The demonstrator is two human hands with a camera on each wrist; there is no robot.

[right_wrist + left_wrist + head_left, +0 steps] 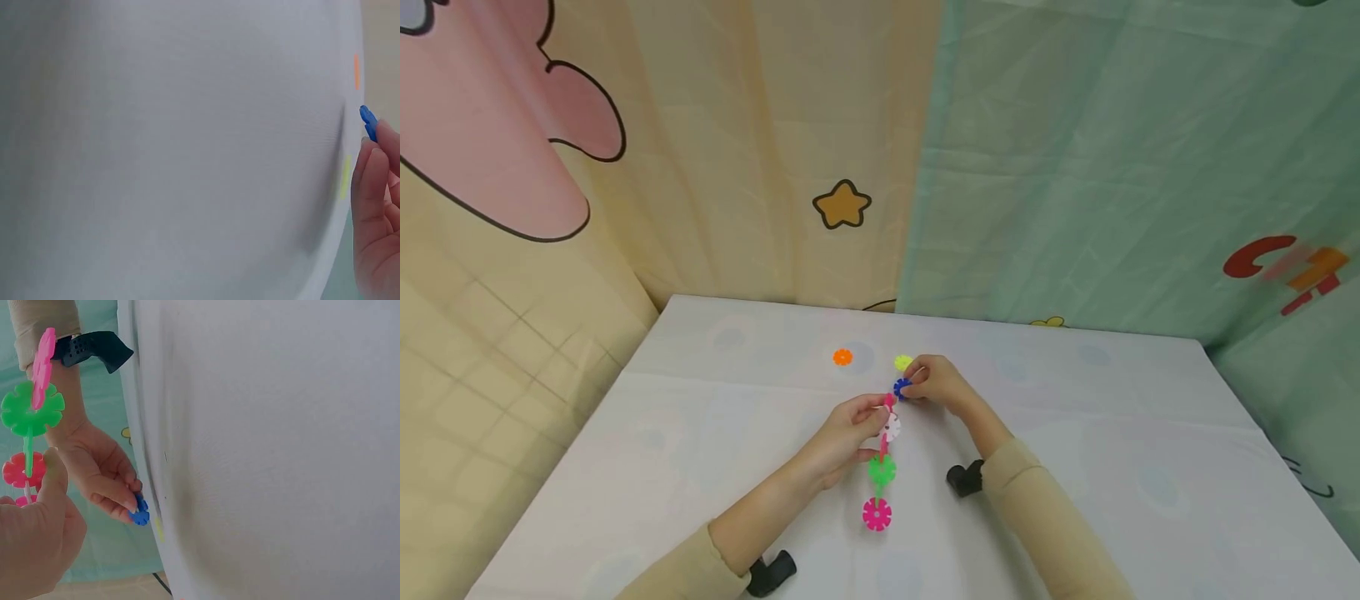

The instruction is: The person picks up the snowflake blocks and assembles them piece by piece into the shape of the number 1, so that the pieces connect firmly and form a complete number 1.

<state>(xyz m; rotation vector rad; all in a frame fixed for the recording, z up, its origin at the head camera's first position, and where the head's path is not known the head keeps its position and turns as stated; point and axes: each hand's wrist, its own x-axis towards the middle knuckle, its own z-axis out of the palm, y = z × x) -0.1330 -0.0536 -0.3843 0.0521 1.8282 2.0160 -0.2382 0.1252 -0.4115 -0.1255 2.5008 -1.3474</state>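
My left hand (844,437) grips a chain of interlocked, flower-shaped plastic snowflake discs. From its lower end run a pink disc (877,515), a green disc (882,472), a red disc (19,469) and a white disc (892,428). Another pink disc (889,401) is at the top by my left fingertips, partly covered by them. Between thumb and fingers, my right hand (942,385) pinches a blue snowflake disc (370,123). The blue disc is close to the chain's upper end, with a small gap between them in the left wrist view.
On the white-covered table (737,467), an orange disc (842,357) and a yellow disc (903,362) lie beyond the hands. Black wrist mounts (772,573) stick out from both sleeves. Printed curtains (737,150) hang behind the table.
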